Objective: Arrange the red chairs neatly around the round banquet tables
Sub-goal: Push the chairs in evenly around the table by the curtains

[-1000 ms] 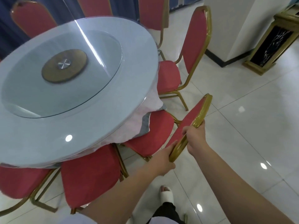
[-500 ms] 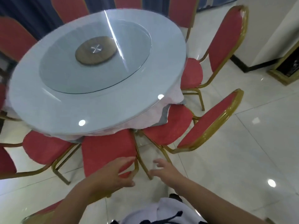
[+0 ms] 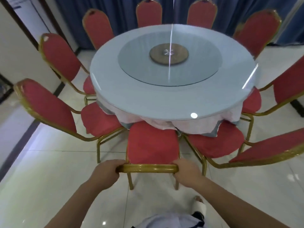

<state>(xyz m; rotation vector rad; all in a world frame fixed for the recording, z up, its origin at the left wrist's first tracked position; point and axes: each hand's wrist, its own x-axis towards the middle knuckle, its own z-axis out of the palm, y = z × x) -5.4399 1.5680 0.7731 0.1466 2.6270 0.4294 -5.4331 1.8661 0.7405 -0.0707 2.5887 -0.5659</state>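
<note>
Blue curtains (image 3: 172,7) hang behind, above a glossy white tiled floor (image 3: 49,170), beside a white wall (image 3: 16,46).

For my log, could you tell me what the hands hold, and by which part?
Both the left hand and right hand grip the nearest red chair by the gold top rail of its back.

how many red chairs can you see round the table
10: held chair; three on the left; two behind; four on the right.

Both hands (image 3: 107,173) left side chair, now grip middle chair (image 3: 152,145) back
</note>
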